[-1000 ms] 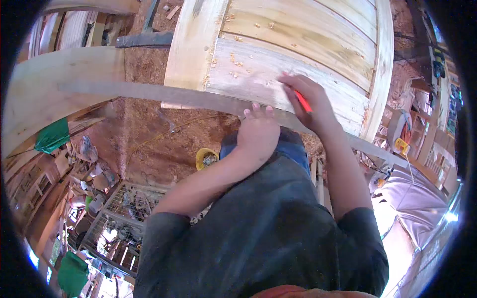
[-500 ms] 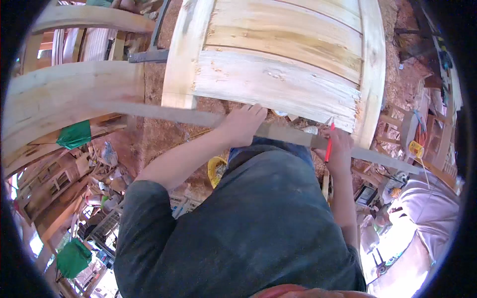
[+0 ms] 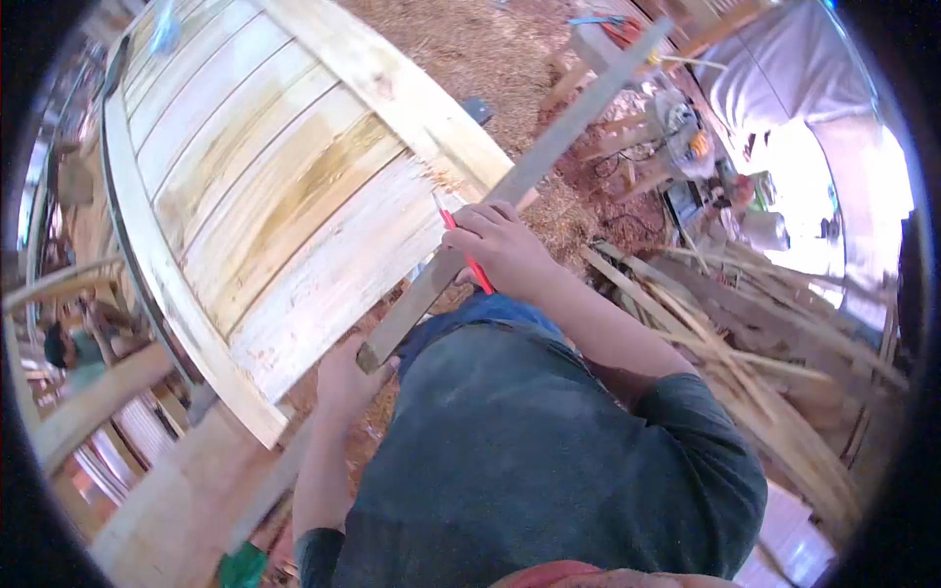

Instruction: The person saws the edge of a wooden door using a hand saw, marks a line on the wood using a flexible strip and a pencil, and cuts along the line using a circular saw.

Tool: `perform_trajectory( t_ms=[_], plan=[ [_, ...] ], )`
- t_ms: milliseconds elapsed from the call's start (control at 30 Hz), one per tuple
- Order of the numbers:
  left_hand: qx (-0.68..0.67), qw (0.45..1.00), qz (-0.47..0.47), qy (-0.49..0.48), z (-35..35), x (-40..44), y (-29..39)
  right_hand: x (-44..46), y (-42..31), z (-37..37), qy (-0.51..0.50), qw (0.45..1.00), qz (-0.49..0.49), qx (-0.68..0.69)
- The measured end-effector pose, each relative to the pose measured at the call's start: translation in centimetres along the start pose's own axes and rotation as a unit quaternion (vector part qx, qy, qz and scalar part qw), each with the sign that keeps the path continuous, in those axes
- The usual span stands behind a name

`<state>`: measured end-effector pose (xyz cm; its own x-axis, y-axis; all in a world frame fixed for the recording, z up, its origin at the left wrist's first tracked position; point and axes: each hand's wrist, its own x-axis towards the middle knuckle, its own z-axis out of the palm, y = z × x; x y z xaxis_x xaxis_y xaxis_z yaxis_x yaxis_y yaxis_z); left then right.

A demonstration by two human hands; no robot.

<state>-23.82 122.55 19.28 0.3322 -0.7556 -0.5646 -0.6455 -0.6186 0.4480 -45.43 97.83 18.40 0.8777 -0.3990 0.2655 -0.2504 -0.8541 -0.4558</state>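
Pinches red pencil [image 3: 477, 267] in fingers of right hand [image 3: 510, 253], at wooden strip [image 3: 420, 302] beside plank panel [image 3: 304, 191]. Touches strip's lower end with left hand [image 3: 343, 380], fingers partly hidden, grip unclear.

Cluttered workshop with a shavings-strewn floor [image 3: 461, 69]
Bright light enters beside a draped grey sheet [image 3: 774, 69]; loose timber [image 3: 774, 382] lies below.

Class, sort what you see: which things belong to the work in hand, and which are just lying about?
Probably in the work:
- red marking tool, in the right hand
- long strip, by both hands
- slatted wooden panel

Apparently lying about:
- loose timber
- wood shavings
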Motion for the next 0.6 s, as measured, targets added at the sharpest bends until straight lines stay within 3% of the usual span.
perform_trajectory(
  t_ms=[167, 267, 367, 467, 567, 600],
  plan=[
    [-0.100, 0.994, 0.050, 0.010, 1.4, 1.1, -0.5, -1.9, -0.1, -3.9, 0.170, 0.977, 0.124, -0.020],
    [-0.154, 0.987, 0.046, 0.021, 2.1, 2.8, 1.3, -4.6, 5.3, -5.2, 0.214, 0.958, 0.179, -0.063],
    [-0.182, 0.983, -0.010, 0.015, 1.4, 4.1, 6.6, -5.6, 11.1, -7.3, 0.257, 0.932, 0.255, 0.012],
    [-0.184, 0.981, -0.057, 0.021, 1.0, 5.9, 12.1, -4.3, 17.2, -8.7, 0.261, 0.930, 0.247, 0.082],
    [-0.190, 0.976, -0.087, 0.054, 1.9, 8.9, 16.8, -3.4, 27.1, -6.7, 0.087, 0.983, 0.154, 0.058],
    [-0.193, 0.974, -0.096, 0.068, 2.1, 10.2, 18.7, -2.8, 29.5, -6.1, 0.026, 0.983, 0.172, 0.062]
  ],
)
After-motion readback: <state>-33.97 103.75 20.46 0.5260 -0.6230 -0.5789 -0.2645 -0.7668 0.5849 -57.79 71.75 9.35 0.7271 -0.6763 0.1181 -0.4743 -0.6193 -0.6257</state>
